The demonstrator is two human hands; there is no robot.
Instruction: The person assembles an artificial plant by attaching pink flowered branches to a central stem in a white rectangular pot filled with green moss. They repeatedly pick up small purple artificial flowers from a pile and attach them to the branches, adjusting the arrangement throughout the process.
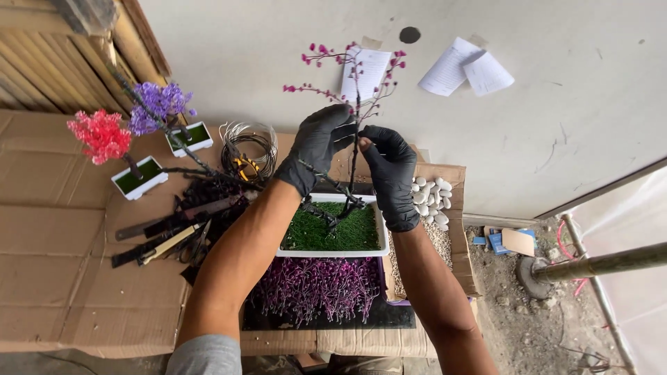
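Both hands wore black gloves. The left hand (321, 142) was closed around the thin dark trunk of the wire tree (354, 118), and the right hand (388, 167) pinched the same trunk just beside it. The tree, with small pink buds, stood upright in a white tray (381, 229) of green moss on the cardboard table (55, 243). White pebbles (432, 198) lay near the right hand.

Matt black rubbery gloves (316, 142); wire tree (354, 118), glossy pink beads; glossy white plastic tray (383, 239); rough cardboard (62, 264).
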